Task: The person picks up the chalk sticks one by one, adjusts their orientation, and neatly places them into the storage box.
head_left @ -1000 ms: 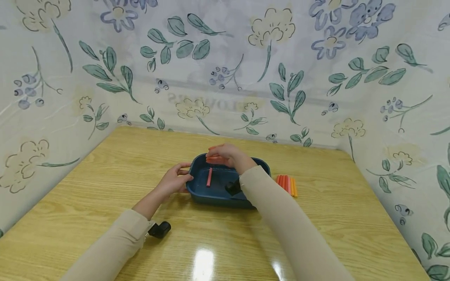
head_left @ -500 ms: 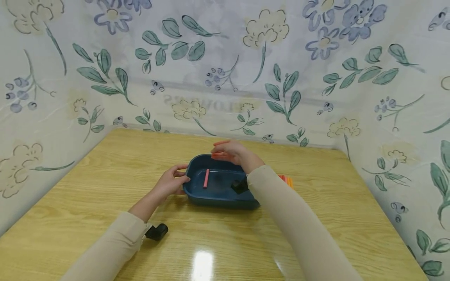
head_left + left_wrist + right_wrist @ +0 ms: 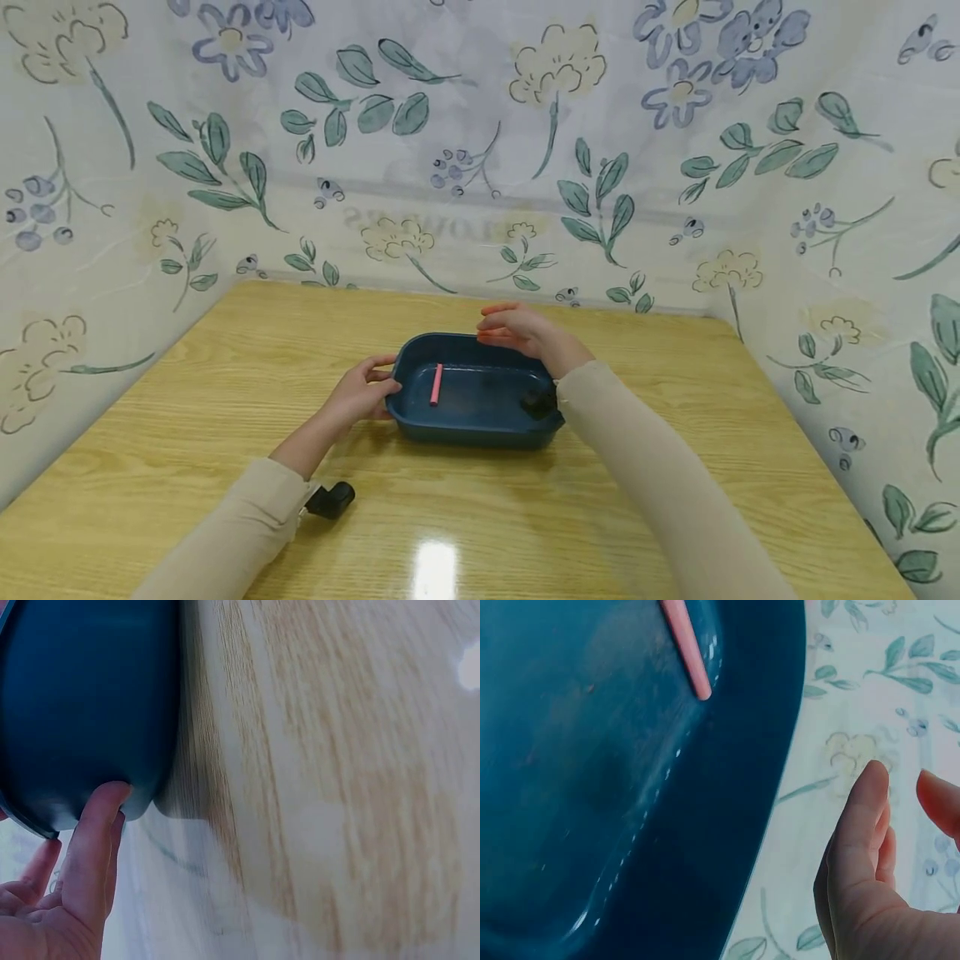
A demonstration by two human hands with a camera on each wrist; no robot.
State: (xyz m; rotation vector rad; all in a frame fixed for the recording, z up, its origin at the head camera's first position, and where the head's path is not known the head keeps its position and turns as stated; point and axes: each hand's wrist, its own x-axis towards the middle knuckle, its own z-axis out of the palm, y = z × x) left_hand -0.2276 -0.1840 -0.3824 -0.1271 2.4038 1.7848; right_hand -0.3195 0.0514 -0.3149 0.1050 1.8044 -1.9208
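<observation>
Right hand (image 3: 534,332) sits farther right than earlier, relaxed, unloaded, while left hand (image 3: 362,394) grips the blue tray (image 3: 480,407) on the table (image 3: 202,400), judged light and rigid, best held at end rims

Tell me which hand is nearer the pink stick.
Left. The left hand touches the blue tray just left of the pink stick; the right hand is farther off, beyond and right of it.

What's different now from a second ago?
The bare right hand has moved rightward near the far rim of the dark blue, rounded rectangular dish. Its beige sleeve now covers where slim red and orange sticks showed. Unchanged: the bare left hand touching the dish's left end, and the slim pink stick inside.
</observation>
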